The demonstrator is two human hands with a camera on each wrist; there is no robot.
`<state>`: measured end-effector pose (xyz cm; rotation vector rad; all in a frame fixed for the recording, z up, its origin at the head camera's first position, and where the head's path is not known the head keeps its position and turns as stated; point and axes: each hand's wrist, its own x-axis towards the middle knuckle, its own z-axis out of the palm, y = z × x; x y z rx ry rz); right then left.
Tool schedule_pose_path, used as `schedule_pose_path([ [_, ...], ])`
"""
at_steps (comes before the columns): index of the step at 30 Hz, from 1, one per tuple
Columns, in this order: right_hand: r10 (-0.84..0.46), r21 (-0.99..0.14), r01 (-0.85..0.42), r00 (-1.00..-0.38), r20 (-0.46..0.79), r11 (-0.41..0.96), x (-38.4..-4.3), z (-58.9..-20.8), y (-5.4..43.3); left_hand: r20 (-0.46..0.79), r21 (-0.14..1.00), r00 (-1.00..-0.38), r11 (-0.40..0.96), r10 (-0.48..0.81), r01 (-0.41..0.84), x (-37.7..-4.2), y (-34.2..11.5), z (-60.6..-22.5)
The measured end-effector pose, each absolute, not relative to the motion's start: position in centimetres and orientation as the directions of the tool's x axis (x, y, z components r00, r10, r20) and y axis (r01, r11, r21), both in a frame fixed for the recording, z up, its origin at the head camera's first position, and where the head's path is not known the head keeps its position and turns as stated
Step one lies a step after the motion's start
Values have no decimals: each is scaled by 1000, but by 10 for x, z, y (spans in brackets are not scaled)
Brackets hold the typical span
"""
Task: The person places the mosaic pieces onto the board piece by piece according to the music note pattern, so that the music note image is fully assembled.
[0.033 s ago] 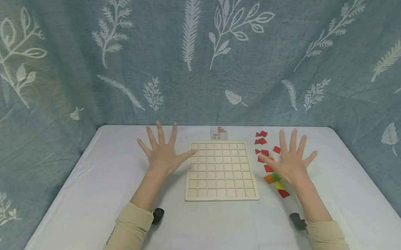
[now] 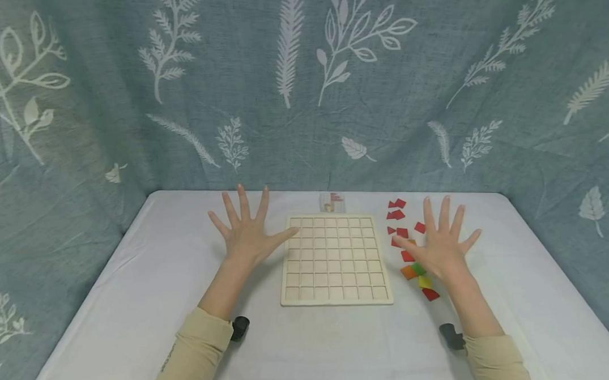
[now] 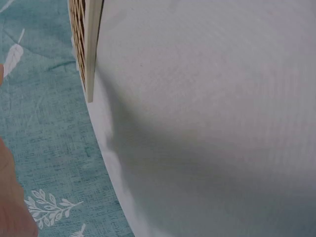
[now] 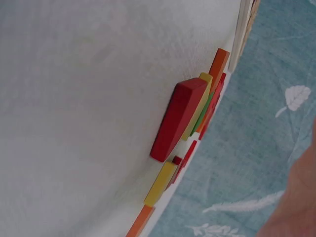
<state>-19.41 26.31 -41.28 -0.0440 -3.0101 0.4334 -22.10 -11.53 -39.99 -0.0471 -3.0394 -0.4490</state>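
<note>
Head view: left hand [image 2: 247, 238] and right hand [image 2: 442, 249] both spread, grip empty, fingers straight; left thumb overlaps the upper-left edge of the pale wooden gridded board [image 2: 333, 260] at centre, right thumb overlaps the small flat red, orange, yellow and green blocks [image 2: 408, 256] right of centre. Left wrist view: board edge at upper left; thumb contact cannot be told. Right wrist view: blocks run diagonally, upper right to lower centre; judged best pinched singly by their sides, sparing neighbours.
</note>
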Motion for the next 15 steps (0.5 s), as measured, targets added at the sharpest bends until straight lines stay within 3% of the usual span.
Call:
schedule_pose_path([
  [15,47,-304,15,-994,98,953,-191,-411,264,78,289,-997,956,24,45,-223,-116,-403],
])
